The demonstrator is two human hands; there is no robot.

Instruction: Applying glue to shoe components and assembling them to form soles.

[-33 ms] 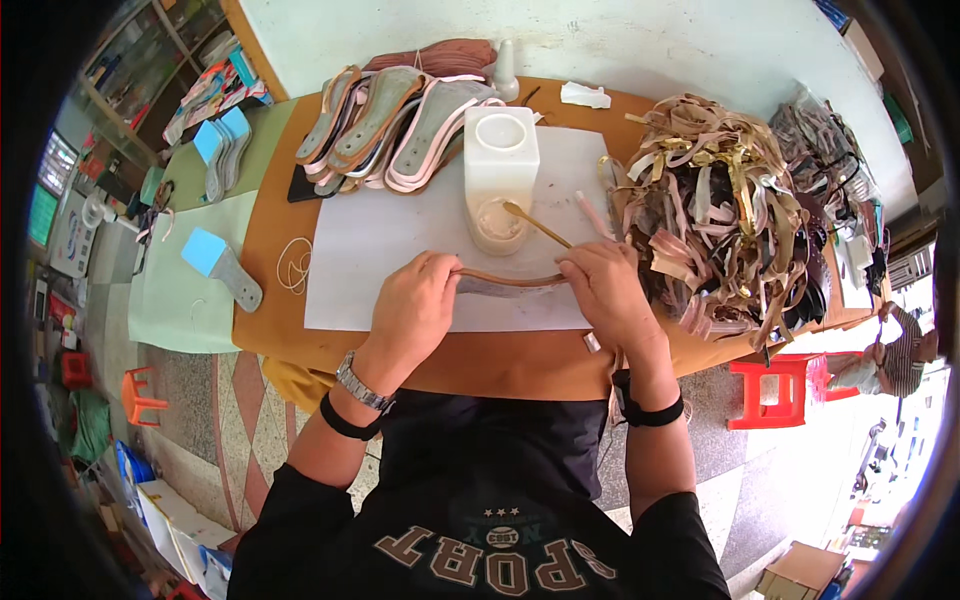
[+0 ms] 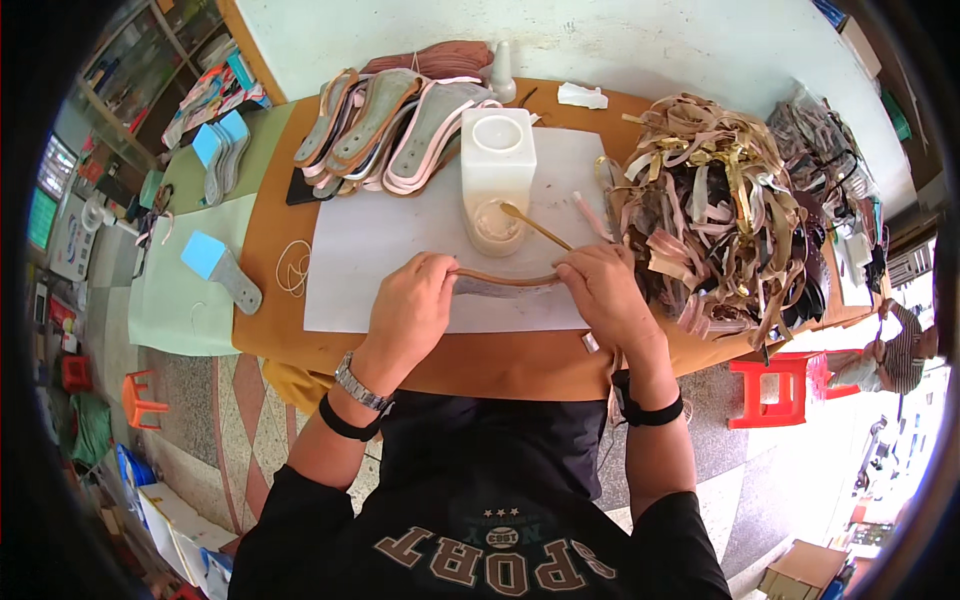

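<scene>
A shoe insole with a brown edge and grey underside is stretched between my two hands, slightly bowed and seen nearly edge-on. My left hand pinches its left end. At the other end, my right hand grips it between thumb and fingers. A thin stick-like brush slants from my right hand's fingers to the mouth of a white plastic container, which has pale glue-like paste in its near opening. Whether the fingers also grip the brush is hard to make out. White paper lies under the work.
Stacked insoles stand at the back left beside a white bottle. Tangled strips pile up on the right. A single insole with a blue card lies on the green surface at left. A red stool stands at right.
</scene>
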